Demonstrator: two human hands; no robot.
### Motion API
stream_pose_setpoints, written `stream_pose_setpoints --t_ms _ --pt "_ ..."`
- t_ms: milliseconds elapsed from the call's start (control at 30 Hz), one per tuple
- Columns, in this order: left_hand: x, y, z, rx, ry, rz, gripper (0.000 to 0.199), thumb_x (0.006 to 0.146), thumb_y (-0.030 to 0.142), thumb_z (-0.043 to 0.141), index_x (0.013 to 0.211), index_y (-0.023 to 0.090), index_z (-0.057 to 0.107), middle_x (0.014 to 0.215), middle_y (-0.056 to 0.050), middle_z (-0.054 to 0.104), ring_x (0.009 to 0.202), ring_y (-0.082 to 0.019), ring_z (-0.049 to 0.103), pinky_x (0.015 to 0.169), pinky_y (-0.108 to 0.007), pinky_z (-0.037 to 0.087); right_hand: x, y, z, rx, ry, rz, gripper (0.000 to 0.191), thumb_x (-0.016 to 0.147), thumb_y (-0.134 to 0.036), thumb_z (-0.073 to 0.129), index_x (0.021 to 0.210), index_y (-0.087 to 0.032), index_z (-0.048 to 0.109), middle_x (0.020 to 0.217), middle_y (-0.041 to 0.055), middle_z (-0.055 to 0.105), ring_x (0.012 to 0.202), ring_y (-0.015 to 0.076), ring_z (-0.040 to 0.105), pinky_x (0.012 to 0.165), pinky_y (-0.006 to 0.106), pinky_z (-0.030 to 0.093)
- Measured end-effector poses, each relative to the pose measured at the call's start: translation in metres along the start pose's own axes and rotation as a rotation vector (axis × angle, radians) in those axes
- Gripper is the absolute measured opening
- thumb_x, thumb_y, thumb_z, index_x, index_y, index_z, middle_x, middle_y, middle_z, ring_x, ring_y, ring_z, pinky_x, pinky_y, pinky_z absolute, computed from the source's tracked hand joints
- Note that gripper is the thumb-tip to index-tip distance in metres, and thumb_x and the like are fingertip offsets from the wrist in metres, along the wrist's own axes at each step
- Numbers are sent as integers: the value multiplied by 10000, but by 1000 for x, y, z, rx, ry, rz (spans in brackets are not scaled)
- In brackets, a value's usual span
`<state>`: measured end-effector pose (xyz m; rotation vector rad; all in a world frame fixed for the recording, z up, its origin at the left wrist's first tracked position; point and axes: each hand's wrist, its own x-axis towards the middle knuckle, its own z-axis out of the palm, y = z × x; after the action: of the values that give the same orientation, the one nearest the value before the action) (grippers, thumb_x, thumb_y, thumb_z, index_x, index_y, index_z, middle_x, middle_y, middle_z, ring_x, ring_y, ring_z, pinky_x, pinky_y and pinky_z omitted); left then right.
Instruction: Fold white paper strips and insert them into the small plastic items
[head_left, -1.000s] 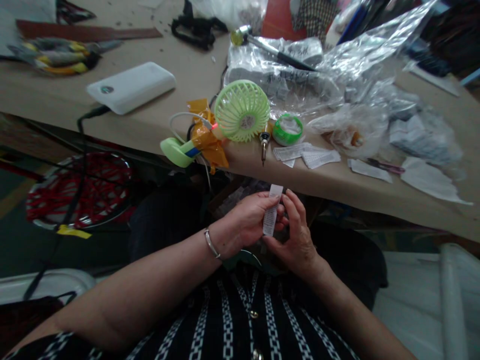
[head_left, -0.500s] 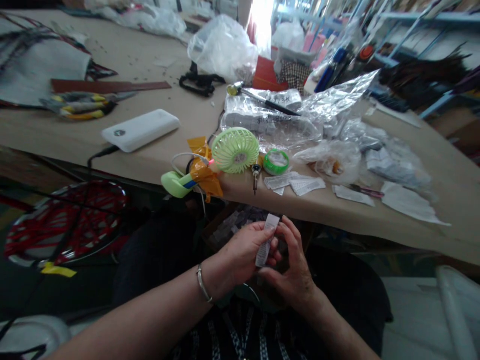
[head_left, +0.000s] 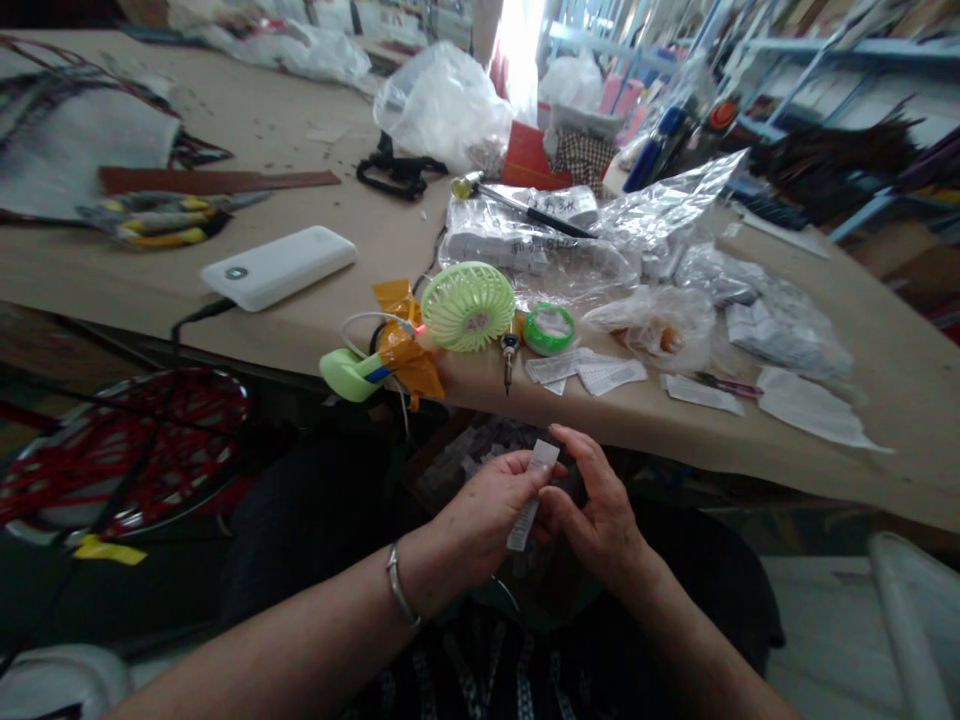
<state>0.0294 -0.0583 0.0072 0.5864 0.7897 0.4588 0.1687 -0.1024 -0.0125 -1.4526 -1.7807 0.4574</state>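
Note:
My left hand (head_left: 495, 505) pinches a narrow white printed label (head_left: 535, 490) between thumb and fingers, in front of the table edge. The label slants, with its upper end sticking out above the thumb. Close against its right side is my right hand (head_left: 596, 500), index finger stretched out and thumb apart from it, with the thumb tip near the label. Its lower fingers are partly hidden behind the left hand. Beneath both hands, a box with many small pale pieces (head_left: 480, 445) shows in shadow. More printed label strips (head_left: 611, 374) lie on the table edge beyond.
On the table (head_left: 300, 345) stand a green fan (head_left: 469, 308) taped with orange tape, a soldering-iron-like tool (head_left: 508, 362), a green round tin (head_left: 549, 330) and a white power bank (head_left: 281, 268). Clear plastic bags (head_left: 660, 325), a hammer (head_left: 525, 208) and pliers (head_left: 169, 218) lie farther back.
My right thumb has moved up toward the label, and the right index finger has straightened. The left hand still holds the label, slightly lower. The view has shifted a little.

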Motion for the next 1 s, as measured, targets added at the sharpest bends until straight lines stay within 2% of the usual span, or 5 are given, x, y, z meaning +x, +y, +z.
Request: stream_pose_setpoints --t_ms 400,533,667,800,1000 --pt "9 4 -8 -101 -92 8 156 769 296 608 788 148 564 550 36 490 474 -87 508 492 -210 400 -11 -5 6 26 -87 -20 909 655 -362 724 1399 -241 216 1467 111 218 1330 306 269 1071 513 290" --pt "7 5 -8 -77 -57 9 164 782 286 589 864 145 576 561 37 494 460 -79 497 469 -199 380 -12 -4 10 331 5 241 565 773 -335 617 1290 -232 415 1269 90 510 1150 249 504 991 440 408" --pt "3 2 -5 17 -41 78 136 801 281 549 799 145 559 558 32 498 465 -81 496 471 -202 367 -2 -3 11 767 22 477 226 820 -336 573 1003 -204 571 814 10 643 676 125 619 630 247 529" --pt "2 0 -4 111 -14 142 137 805 287 533 773 155 549 543 37 493 459 -80 479 476 -204 361 11 -3 13 1007 20 596 203 805 -357 586 909 -191 532 625 -39 576 436 97 540 413 215 467" --pt "1 0 -10 195 -1 198 222 802 347 530 680 161 526 526 28 492 470 -89 467 487 -211 361 20 1 16 941 5 615 195 757 -334 646 796 -169 548 597 -39 563 443 93 535 435 208 456"
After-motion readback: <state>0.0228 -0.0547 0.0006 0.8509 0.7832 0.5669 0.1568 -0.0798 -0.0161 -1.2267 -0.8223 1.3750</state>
